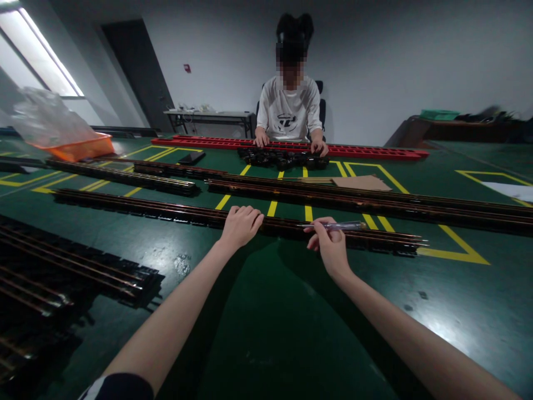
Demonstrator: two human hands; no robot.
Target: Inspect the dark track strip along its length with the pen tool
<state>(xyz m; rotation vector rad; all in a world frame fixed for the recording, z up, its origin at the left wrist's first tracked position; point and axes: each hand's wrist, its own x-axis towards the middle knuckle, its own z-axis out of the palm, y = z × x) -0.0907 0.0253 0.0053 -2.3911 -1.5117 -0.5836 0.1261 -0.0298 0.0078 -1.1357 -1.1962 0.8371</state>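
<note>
A long black rail with copper-coloured rods [166, 210] lies across the table in front of me, running from the left to the right. My left hand [242, 226] rests on its middle, fingers curled over the far side and gripping it. To the right, my right hand [331, 244] is closed around a screwdriver [347, 225] with a clear handle. The thin shaft points left and lies just above the rail; whether its tip touches the rail I cannot tell.
More long rails [375, 203] lie beyond, and several are stacked at the near left [83, 258]. Opposite sits a person [289, 108] with both hands at black parts [283, 159] by a red rack [375, 151]. Cardboard [362, 183] and an orange bin [79, 147] are on the table.
</note>
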